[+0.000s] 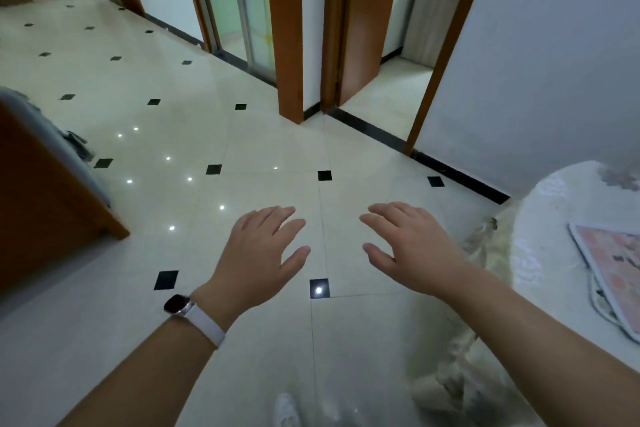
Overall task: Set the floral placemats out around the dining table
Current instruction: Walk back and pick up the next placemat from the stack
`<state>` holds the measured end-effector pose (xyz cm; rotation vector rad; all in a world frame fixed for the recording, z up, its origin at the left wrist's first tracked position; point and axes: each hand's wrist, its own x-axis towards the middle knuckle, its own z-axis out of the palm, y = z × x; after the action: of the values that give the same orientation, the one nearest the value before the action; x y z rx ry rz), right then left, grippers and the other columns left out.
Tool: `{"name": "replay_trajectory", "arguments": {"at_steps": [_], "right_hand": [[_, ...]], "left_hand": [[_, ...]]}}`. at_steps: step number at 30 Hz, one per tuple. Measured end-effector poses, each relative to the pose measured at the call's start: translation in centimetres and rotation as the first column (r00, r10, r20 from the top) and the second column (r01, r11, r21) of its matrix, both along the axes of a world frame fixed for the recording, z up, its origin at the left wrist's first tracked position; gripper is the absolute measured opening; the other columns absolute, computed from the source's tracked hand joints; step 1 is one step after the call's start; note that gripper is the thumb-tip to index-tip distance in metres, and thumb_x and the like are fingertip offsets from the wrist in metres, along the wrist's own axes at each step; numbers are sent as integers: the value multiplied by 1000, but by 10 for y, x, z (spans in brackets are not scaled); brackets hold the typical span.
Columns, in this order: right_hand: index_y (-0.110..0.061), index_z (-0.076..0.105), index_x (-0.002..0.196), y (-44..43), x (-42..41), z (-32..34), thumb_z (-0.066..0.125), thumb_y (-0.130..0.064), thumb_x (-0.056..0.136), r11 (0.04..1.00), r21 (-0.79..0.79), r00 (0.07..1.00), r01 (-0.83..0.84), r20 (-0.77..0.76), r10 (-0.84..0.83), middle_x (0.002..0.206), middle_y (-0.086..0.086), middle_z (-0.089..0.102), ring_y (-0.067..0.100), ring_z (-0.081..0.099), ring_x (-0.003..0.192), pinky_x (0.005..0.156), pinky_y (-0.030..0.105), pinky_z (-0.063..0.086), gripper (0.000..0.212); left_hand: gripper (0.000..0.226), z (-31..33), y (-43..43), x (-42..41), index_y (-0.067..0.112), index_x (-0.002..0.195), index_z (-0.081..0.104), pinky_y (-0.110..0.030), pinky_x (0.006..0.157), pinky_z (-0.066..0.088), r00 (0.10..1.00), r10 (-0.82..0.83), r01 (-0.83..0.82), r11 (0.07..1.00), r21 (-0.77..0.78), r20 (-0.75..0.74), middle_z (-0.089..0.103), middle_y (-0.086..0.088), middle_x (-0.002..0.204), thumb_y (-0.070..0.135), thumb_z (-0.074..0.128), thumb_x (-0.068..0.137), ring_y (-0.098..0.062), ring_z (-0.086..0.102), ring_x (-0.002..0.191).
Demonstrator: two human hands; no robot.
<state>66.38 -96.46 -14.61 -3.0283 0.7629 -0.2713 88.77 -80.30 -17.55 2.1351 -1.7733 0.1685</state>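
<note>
A round dining table [554, 204] under a glossy white cloth fills the right edge of the head view. On it lies a pink floral placemat [613, 267], partly cut off by the frame edge. A second pale floral piece [621, 177] shows at the table's far side. My left hand [263, 253], with a watch on the wrist, and my right hand [408, 243] hover palm-down over the tiled floor, left of the table. Both have relaxed, spread fingers and hold nothing.
The floor is cream tile with small black squares. A wooden cabinet [41, 204] with grey cloth on top stands at the left. Ahead are brown door frames, a glass sliding door [249, 3] and an open doorway [398, 45]. The white tablecloth drapes down at lower right.
</note>
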Motion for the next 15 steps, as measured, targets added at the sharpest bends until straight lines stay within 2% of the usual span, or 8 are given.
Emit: {"name": "replay_trajectory", "arguments": {"at_steps": [8,15], "right_hand": [[-20,59,128,-38,31,7,45,-50,91,985,6,984,174,-23,-174,133,3,59,26,52,123,96,41,43,49],[-20,59,130,-94,43,9,45,-49,92,972,24,971,233,45,-234,135,3,59,25,51,125,100,41,41,50]], "left_hand": [[43,-4,-85,62,17,121,66,-47,103,37,983,-175,177,984,-28,56,64,-6,128,44,48,93,-28,57,117],[43,-10,-164,65,17,123,65,-49,104,38,971,-237,237,971,-5,-5,62,-5,131,43,51,92,-27,55,120]]}}
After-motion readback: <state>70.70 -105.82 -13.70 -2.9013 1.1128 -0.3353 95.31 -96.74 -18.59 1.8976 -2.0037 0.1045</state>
